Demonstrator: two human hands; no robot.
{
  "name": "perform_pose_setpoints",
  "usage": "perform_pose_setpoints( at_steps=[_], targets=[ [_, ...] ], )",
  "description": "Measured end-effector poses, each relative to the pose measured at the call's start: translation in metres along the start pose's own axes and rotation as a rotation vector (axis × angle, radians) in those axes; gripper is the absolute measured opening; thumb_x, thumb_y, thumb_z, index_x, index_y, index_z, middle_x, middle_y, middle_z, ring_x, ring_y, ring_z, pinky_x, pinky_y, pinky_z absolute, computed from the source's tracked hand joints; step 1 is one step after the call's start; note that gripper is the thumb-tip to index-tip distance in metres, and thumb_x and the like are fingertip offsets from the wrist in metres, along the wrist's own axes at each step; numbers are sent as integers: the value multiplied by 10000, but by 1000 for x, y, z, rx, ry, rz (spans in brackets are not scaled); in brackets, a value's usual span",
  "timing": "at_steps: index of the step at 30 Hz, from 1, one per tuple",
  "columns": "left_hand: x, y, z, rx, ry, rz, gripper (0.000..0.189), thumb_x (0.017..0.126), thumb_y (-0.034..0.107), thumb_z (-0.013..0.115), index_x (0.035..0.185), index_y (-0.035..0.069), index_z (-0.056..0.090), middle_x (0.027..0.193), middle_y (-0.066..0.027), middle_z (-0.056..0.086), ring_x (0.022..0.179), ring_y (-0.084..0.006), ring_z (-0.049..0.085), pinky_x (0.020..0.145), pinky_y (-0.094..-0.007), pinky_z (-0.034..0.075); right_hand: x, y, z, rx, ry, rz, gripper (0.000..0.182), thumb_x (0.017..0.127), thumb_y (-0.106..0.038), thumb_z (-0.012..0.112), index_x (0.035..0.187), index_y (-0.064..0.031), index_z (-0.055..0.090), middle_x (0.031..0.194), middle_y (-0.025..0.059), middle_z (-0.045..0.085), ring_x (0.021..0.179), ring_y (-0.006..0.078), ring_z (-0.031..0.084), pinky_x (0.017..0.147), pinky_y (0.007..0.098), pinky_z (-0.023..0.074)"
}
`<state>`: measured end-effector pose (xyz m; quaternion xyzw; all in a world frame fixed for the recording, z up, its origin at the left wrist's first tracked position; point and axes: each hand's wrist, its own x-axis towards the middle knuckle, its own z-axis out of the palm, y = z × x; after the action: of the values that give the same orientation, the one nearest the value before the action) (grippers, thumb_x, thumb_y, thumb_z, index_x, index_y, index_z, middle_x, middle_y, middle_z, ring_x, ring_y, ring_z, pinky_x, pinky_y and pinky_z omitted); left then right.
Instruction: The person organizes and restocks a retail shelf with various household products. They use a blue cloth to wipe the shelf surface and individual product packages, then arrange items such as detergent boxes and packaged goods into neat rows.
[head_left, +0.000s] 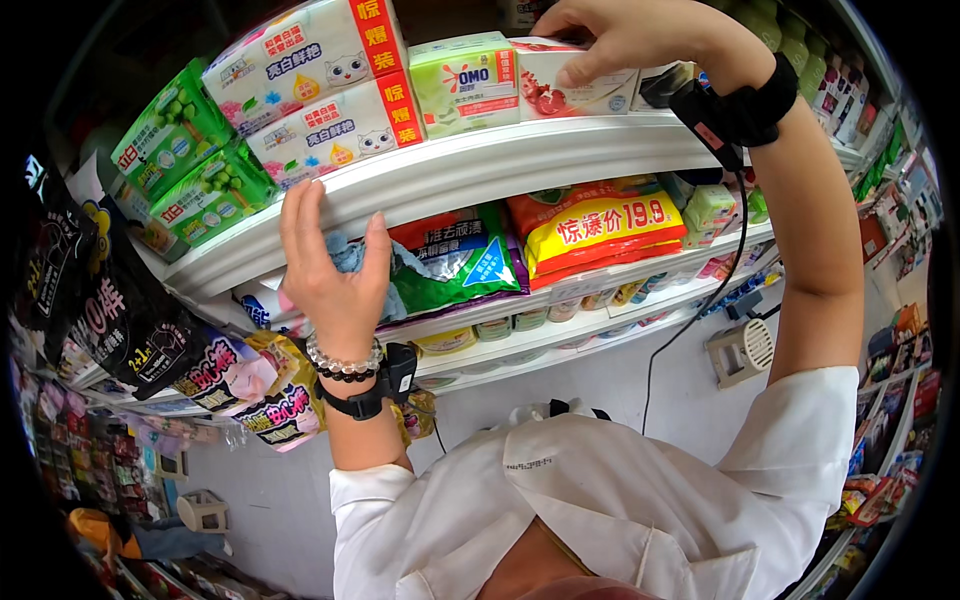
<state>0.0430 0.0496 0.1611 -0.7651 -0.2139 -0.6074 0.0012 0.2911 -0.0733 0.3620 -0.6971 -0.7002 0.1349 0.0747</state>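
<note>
At the top shelf, my right hand (622, 45) grips a white and pink soap box (574, 86) with a pomegranate picture. Its thumb lies on the box front, while the other fingers are partly hidden at the top and back. To the left of that box stands a green OMO box (463, 86). My left hand (330, 255) rests its fingertips against the front edge of the white shelf (450, 161). A light blue cloth (397, 281) hangs bunched behind its thumb and palm, in its hold. Each wrist wears a strapped black device with a cable.
Left of the OMO box are stacked white soap packs (307, 75) and green soap packs (180, 135). Below sit green detergent bags (465, 262) and a red-yellow bag (604, 225). Black hanging packs (127, 322) crowd the left. A plastic stool (742, 352) stands on the floor.
</note>
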Motion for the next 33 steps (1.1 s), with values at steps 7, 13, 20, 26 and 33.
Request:
perform_pose_setpoints(
  at_steps=[7, 13, 20, 26, 33],
  targets=[
    [0, 1, -2, 53, -8, 7, 488, 796, 113, 701, 1238, 5, 525, 1267, -184, 540, 1175, -328, 523, 981, -391, 406, -17, 42, -28, -38, 94, -69, 789, 814, -291, 721, 1383, 89, 328, 1344, 249, 472, 1234, 296, 478, 1031, 343, 390],
    [1, 1, -1, 83, -19, 8, 522, 762, 110, 722, 1235, 13, 525, 1262, -185, 538, 1153, -345, 536, 955, -396, 434, -39, 28, -16, -456, -67, 461, 442, 755, -168, 706, 1127, 49, 604, 979, 193, 667, 900, 289, 628, 780, 354, 486],
    [0, 2, 2, 47, -2, -20, 485, 804, 94, 691, 1251, 4, 523, 1280, -176, 536, 1179, -315, 520, 988, -383, 397, -46, 64, -15, -218, 68, 171, 380, 743, -121, 688, 1072, 58, 625, 931, 178, 679, 842, 260, 645, 751, 338, 503],
    [-4, 0, -1, 97, 8, -22, 493, 795, 95, 697, 1247, 3, 524, 1277, -183, 534, 1179, -329, 520, 982, -391, 407, -42, 75, -21, -151, 54, 93, 555, 761, -145, 709, 1239, 69, 525, 1160, 192, 616, 1036, 281, 595, 880, 322, 474],
    [-3, 0, 3, 85, 7, -30, 479, 809, 97, 692, 1244, -8, 522, 1282, -184, 525, 1184, -325, 514, 988, -387, 395, -85, 96, -34, -376, 81, 390, 617, 730, -206, 713, 1257, 51, 522, 1206, 229, 587, 1108, 320, 566, 922, 344, 459]
  ],
)
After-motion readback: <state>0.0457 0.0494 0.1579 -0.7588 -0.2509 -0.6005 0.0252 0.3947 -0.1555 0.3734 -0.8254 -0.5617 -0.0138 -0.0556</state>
